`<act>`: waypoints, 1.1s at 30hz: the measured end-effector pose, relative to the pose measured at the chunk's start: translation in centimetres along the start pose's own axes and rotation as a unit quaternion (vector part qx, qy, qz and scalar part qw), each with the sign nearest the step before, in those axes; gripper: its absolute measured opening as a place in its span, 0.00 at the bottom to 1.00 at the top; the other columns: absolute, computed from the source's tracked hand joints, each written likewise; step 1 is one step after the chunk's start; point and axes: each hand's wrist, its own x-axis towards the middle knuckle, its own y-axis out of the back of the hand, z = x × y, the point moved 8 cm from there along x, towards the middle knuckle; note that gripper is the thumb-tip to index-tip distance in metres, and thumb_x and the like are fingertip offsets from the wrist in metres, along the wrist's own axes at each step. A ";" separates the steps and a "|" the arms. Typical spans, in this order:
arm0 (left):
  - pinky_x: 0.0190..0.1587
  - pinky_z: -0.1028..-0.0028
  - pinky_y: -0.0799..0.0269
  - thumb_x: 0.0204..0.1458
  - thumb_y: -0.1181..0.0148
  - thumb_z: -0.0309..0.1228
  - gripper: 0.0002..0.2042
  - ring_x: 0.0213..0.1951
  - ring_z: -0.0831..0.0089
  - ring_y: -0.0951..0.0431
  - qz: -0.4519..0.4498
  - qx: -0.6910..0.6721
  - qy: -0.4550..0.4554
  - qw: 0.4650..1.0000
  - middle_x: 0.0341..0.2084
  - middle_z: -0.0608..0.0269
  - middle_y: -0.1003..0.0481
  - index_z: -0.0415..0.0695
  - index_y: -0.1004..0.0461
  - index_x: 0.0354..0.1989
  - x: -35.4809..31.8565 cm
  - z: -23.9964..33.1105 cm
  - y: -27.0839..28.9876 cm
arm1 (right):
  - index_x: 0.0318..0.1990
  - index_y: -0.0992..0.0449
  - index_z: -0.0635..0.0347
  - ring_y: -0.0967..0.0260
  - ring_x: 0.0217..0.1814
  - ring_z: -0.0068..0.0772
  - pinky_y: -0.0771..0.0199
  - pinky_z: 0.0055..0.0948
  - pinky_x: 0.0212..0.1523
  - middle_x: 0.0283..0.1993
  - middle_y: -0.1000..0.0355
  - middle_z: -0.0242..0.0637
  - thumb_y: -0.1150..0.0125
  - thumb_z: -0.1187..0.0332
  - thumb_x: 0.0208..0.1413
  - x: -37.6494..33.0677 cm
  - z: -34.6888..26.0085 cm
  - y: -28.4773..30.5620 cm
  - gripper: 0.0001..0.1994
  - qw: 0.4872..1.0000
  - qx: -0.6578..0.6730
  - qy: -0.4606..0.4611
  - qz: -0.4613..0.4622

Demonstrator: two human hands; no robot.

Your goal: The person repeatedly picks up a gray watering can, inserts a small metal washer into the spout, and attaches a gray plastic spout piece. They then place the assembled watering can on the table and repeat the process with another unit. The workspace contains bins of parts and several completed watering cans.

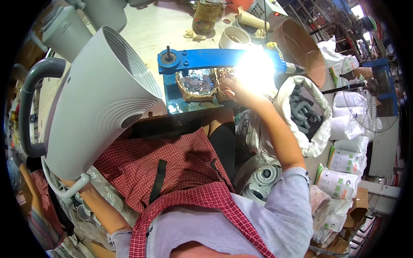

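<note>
A large light-grey plastic watering can [92, 103] leans at the left, its wide mouth toward the upper right. It has a dark-grey curved handle [26, 103], a light-grey loop [71, 188] at its lower end and a round hole amid ridged rings. My left hand [71, 182] is at that lower end, supporting the can; its fingers are hidden behind it. My right hand [243, 91] reaches into a small carton of copper-coloured parts [223, 75], fingers bent and pinched together. What they hold is too small to make out. Beside it is a carton of grey metal washers [198, 83].
A blue metal arm [206, 59] spans above the cartons, with a glaring light at its right. A white sack of dark-grey plastic parts [306, 114] stands right. Behind are a jar [207, 17] and white bowl [235, 38]; more cans [66, 34] stand far left.
</note>
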 end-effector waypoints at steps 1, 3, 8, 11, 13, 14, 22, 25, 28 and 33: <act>0.54 0.72 0.32 0.63 0.59 0.36 0.19 0.51 0.69 0.29 -0.019 -0.008 -0.014 1.000 0.52 0.58 0.30 0.38 0.37 0.58 -0.3 0.3 -0.4 | 0.36 0.30 0.58 0.30 0.39 0.52 0.29 0.41 0.40 0.35 0.30 0.44 0.40 0.75 0.48 0.1 0.5 0.1 0.08 0.999 -0.026 -0.043 -0.006; 0.54 0.72 0.32 0.63 0.58 0.37 0.19 0.51 0.69 0.29 0.025 -0.056 0.019 0.998 0.52 0.59 0.30 0.38 0.37 0.58 -0.6 -0.4 0.4 | 0.36 0.30 0.59 0.31 0.40 0.52 0.29 0.42 0.40 0.36 0.30 0.44 0.40 0.74 0.48 -0.1 -0.5 1.1 0.08 0.997 -0.054 -0.058 0.014; 0.53 0.72 0.31 0.63 0.58 0.41 0.20 0.51 0.69 0.28 0.093 -0.214 0.061 0.970 0.52 0.61 0.30 0.41 0.36 0.57 -0.4 -2.8 2.0 | 0.43 0.25 0.57 0.29 0.39 0.44 0.28 0.35 0.39 0.35 0.30 0.41 0.41 0.78 0.49 0.2 -5.7 6.1 0.12 0.985 -0.047 -0.110 0.124; 0.53 0.71 0.32 0.64 0.59 0.44 0.20 0.51 0.68 0.29 0.264 -0.173 0.155 0.936 0.51 0.61 0.29 0.42 0.34 0.56 0.2 -6.2 4.4 | 0.39 0.23 0.61 0.26 0.37 0.34 0.26 0.28 0.37 0.36 0.29 0.38 0.41 0.79 0.49 3.3 -10.6 8.6 0.09 0.982 0.082 -0.047 0.164; 0.53 0.70 0.32 0.64 0.60 0.45 0.21 0.51 0.67 0.29 0.356 -0.106 0.206 0.905 0.50 0.61 0.29 0.43 0.34 0.55 -0.1 -7.5 5.7 | 0.35 0.23 0.64 0.26 0.35 0.28 0.26 0.24 0.36 0.36 0.29 0.37 0.39 0.79 0.49 6.6 -11.2 8.8 0.05 0.931 0.304 -0.075 0.189; 0.53 0.69 0.32 0.64 0.60 0.46 0.21 0.51 0.68 0.29 0.366 -0.087 0.210 0.902 0.50 0.61 0.29 0.43 0.34 0.55 -0.2 -7.7 5.9 | 0.34 0.23 0.65 0.26 0.33 0.26 0.26 0.23 0.35 0.35 0.28 0.36 0.38 0.78 0.49 8.7 -11.2 8.7 0.05 0.927 0.310 -0.073 0.196; 0.51 0.69 0.29 0.63 0.61 0.48 0.22 0.48 0.69 0.27 0.279 -0.044 0.128 0.951 0.48 0.62 0.28 0.45 0.34 0.55 -0.4 -7.9 6.3 | 0.34 0.26 0.68 0.24 0.28 0.21 0.26 0.17 0.29 0.28 0.24 0.34 0.38 0.75 0.53 15.2 -10.9 6.7 0.05 0.957 0.275 -0.057 0.079; 0.50 0.70 0.28 0.63 0.61 0.48 0.21 0.47 0.70 0.27 0.274 -0.043 0.099 0.956 0.47 0.63 0.28 0.46 0.33 0.54 -0.4 -8.2 6.4 | 0.34 0.26 0.68 0.24 0.27 0.20 0.25 0.18 0.29 0.27 0.24 0.34 0.39 0.75 0.54 15.4 -11.4 7.0 0.05 0.956 0.286 -0.063 0.032; 0.49 0.71 0.28 0.64 0.62 0.47 0.20 0.46 0.71 0.27 0.243 -0.035 0.092 0.965 0.46 0.64 0.28 0.46 0.33 0.52 -0.2 -8.1 5.7 | 0.32 0.27 0.68 0.25 0.27 0.21 0.26 0.19 0.28 0.25 0.25 0.34 0.40 0.74 0.55 16.0 -12.3 7.5 0.05 0.976 0.214 -0.045 -0.012; 0.49 0.71 0.28 0.64 0.64 0.47 0.20 0.46 0.72 0.27 0.254 -0.165 0.219 0.928 0.44 0.63 0.28 0.45 0.32 0.51 -0.3 -9.6 5.2 | 0.30 0.29 0.66 0.23 0.25 0.27 0.27 0.22 0.27 0.20 0.26 0.36 0.38 0.71 0.52 16.9 -13.2 7.9 0.08 0.995 0.093 0.003 -0.046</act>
